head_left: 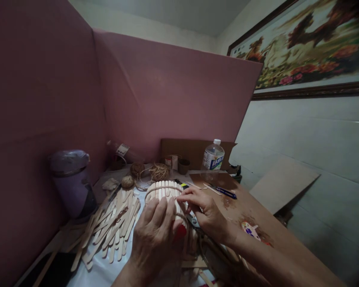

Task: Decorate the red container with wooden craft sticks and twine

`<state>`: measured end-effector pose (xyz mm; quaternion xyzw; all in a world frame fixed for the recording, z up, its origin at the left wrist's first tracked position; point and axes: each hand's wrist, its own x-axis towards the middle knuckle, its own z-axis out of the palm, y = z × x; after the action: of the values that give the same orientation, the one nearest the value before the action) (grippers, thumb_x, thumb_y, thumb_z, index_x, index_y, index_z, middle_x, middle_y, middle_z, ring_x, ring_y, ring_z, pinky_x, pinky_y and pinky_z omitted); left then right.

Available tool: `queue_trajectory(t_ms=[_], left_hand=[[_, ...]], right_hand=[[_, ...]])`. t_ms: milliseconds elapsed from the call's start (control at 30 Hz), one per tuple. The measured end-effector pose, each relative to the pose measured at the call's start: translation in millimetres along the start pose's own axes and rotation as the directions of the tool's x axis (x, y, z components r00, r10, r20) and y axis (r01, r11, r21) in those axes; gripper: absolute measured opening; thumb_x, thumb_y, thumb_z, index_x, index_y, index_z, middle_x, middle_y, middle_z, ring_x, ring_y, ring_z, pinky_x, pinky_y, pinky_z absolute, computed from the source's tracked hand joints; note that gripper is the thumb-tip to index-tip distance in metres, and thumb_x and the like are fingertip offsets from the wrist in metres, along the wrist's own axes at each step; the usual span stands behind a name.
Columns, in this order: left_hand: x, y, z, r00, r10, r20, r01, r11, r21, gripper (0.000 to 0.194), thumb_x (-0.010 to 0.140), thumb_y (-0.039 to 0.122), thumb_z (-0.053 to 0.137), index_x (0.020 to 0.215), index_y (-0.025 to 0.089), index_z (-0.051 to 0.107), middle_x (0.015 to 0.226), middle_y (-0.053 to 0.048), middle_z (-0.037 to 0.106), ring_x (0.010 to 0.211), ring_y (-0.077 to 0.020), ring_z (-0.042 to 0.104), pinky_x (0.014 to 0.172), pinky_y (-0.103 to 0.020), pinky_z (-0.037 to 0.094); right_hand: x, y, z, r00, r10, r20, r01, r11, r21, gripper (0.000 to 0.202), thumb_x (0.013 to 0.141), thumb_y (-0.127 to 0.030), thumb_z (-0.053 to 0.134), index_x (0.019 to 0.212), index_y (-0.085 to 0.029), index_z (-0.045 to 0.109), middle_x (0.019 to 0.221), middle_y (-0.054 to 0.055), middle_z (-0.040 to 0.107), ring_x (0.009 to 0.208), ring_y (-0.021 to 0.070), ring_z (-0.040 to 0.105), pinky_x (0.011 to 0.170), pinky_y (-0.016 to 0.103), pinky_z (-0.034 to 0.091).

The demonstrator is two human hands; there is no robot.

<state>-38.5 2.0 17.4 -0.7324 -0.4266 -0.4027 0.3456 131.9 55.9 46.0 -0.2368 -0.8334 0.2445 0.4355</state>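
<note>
A rounded piece covered in pale craft sticks (pixel 164 189) lies on its side at the front middle of the table. Cords of brown twine (pixel 151 191) run across its sticks, one near the far end and one nearer me. My left hand (pixel 155 231) is closed over it from the left, fingers laid across the sticks. From the right, my right hand (pixel 208 213) grips its edge with bent fingers, the fingertips pressing on the sticks. Whether a small bit is pinched there I cannot tell. A red patch (pixel 179 232) shows beneath my left hand, partly hidden.
Loose craft sticks (pixel 116 225) are heaped at left. Behind stand balls of twine (pixel 159 171), a small brown pot (pixel 184 166) and a plastic bottle (pixel 213 159). A blue utility knife (pixel 226 193) lies at right. A purple canister (pixel 73 185) stands by the pink partition (pixel 173 95).
</note>
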Motion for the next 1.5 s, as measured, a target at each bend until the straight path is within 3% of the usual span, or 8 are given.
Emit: queue_trajectory(t_ms=[233, 800, 967, 1100, 1233, 1400, 1500], left_hand=[[-0.7, 0.8, 2.1, 1.000, -0.006, 0.022, 0.006, 1.000, 0.006, 0.031, 0.081, 0.020, 0.056, 0.110, 0.008, 0.059, 0.105, -0.015, 0.063, 0.100, -0.0295, 0.055, 0.087, -0.043, 0.047], [1.8, 2.5, 2.6, 1.000, -0.007, 0.027, 0.007, 1.000, -0.005, 0.031, 0.081, 0.019, 0.057, 0.109, 0.007, 0.060, 0.105, -0.016, 0.063, 0.100, -0.0298, 0.054, 0.085, -0.045, 0.048], [1.6, 1.3, 2.0, 1.000, -0.011, 0.024, 0.012, 1.000, -0.005, 0.031, 0.081, 0.020, 0.057, 0.109, 0.007, 0.060, 0.104, -0.016, 0.064, 0.100, -0.0298, 0.054, 0.086, -0.045, 0.048], [0.0, 0.9, 1.2, 0.999, -0.017, 0.031, 0.017, 1.000, -0.008, 0.033, 0.081, 0.022, 0.058, 0.110, 0.007, 0.059, 0.107, -0.016, 0.063, 0.102, -0.0304, 0.054, 0.087, -0.045, 0.047], [-2.4, -1.8, 0.7, 1.000, -0.023, 0.007, 0.023, 1.000, -0.015, 0.033, 0.081, 0.022, 0.059, 0.111, 0.009, 0.058, 0.106, -0.015, 0.064, 0.101, -0.0302, 0.055, 0.088, -0.045, 0.047], [-5.8, -7.6, 0.7, 0.998, -0.037, -0.052, 0.031, 0.994, -0.104, 0.029, 0.083, 0.015, 0.054, 0.111, 0.008, 0.055, 0.106, -0.015, 0.064, 0.103, -0.0286, 0.055, 0.088, -0.043, 0.047], [-7.4, -9.6, 0.7, 0.993, -0.087, -0.078, 0.070, 0.977, -0.200, 0.028, 0.083, 0.009, 0.050, 0.111, 0.009, 0.055, 0.106, -0.015, 0.063, 0.105, -0.0271, 0.055, 0.088, -0.043, 0.048]], right_hand=[[-2.6, 6.5, 1.1, 0.999, -0.032, 0.030, 0.034, 0.997, -0.065, 0.058, 0.067, 0.007, 0.040, 0.109, -0.025, 0.064, 0.100, 0.004, 0.056, 0.079, 0.0130, 0.054, 0.064, 0.023, 0.046], [-1.3, 7.8, 4.9, 1.000, -0.017, 0.020, 0.018, 0.999, -0.030, 0.051, 0.074, 0.005, 0.042, 0.108, -0.025, 0.066, 0.096, 0.003, 0.054, 0.085, 0.0135, 0.052, 0.074, 0.025, 0.044], [1.2, 2.0, 2.8, 0.999, 0.022, 0.023, -0.022, 0.999, -0.025, 0.051, 0.072, 0.004, 0.042, 0.107, -0.024, 0.066, 0.095, 0.003, 0.056, 0.086, 0.0144, 0.053, 0.074, 0.026, 0.044], [2.0, -10.7, 0.8, 0.988, 0.124, -0.087, -0.126, 0.992, -0.019, 0.037, 0.077, -0.002, 0.042, 0.098, -0.020, 0.067, 0.089, 0.004, 0.059, 0.086, 0.0160, 0.056, 0.077, 0.029, 0.045], [0.7, -18.4, 6.0, 0.964, 0.220, -0.152, -0.231, 0.971, -0.064, 0.028, 0.083, -0.018, 0.050, 0.109, -0.020, 0.061, 0.110, 0.008, 0.058, 0.106, 0.0202, 0.052, 0.094, 0.036, 0.041], [-3.1, -12.2, 16.2, 0.942, 0.334, -0.015, -0.335, 0.941, -0.043, 0.061, 0.076, -0.036, 0.063, 0.131, -0.018, 0.045, 0.138, 0.012, 0.041, 0.129, 0.0251, 0.036, 0.108, 0.042, 0.029], [-8.4, -7.4, 21.6, 0.932, 0.361, -0.019, -0.361, 0.932, -0.003, 0.070, 0.073, -0.041, 0.065, 0.135, -0.017, 0.040, 0.143, 0.012, 0.033, 0.133, 0.0255, 0.030, 0.110, 0.042, 0.026]])
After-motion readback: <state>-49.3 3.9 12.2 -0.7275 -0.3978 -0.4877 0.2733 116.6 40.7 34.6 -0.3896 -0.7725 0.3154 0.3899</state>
